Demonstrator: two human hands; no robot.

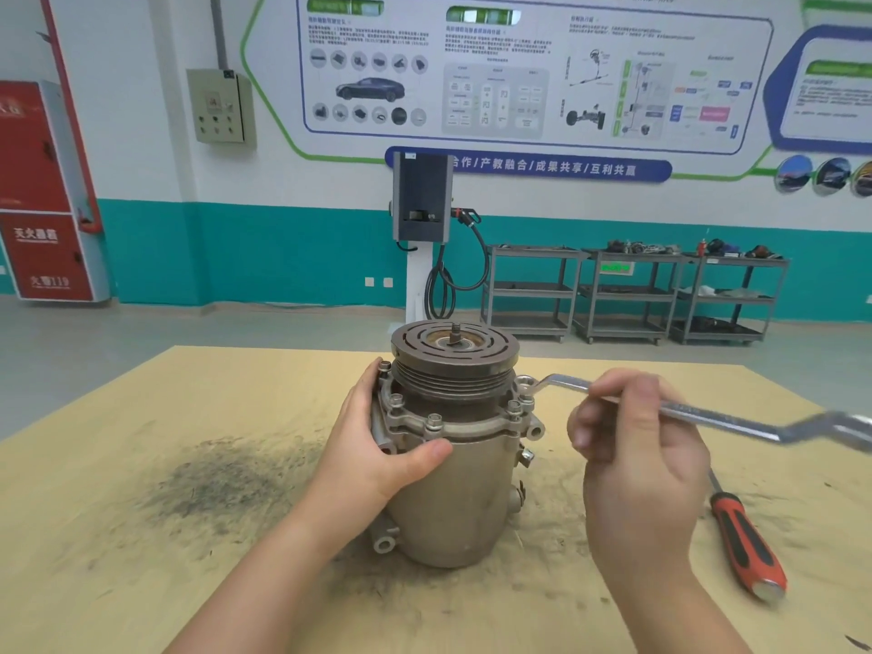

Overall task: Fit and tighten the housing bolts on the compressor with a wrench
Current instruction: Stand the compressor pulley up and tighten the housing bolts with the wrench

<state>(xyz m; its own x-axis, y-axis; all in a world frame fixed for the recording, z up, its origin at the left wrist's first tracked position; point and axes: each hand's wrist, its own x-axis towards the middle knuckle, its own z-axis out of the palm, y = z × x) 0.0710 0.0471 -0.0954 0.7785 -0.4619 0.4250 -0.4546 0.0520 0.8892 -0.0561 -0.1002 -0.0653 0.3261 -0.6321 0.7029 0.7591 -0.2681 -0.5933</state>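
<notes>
The compressor (pixel 453 446) stands upright mid-table, left hand (pixel 377 441) gripping its flange; the right hand (pixel 632 436) pinches the wrench (pixel 684 410) (ring end at the right-side bolt (pixel 525 399)), its handle running rightward.

Two bare forearms, no sleeves in view, left hand (pixel 377 446) and right hand (pixel 637 446) ungloved, short trimmed fingernails

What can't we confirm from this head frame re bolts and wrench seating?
- Rear flange bolts: head view, hidden behind the compressor pulley.
- Bolts at the left side: partly covered by the left hand.
- Ring end of the wrench: whether it sits on a bolt head cannot be told; it lies right at the flange edge.
- Wrench far end: blurred and cut off by the right edge.
- Bolt tightness: not visible.
</notes>
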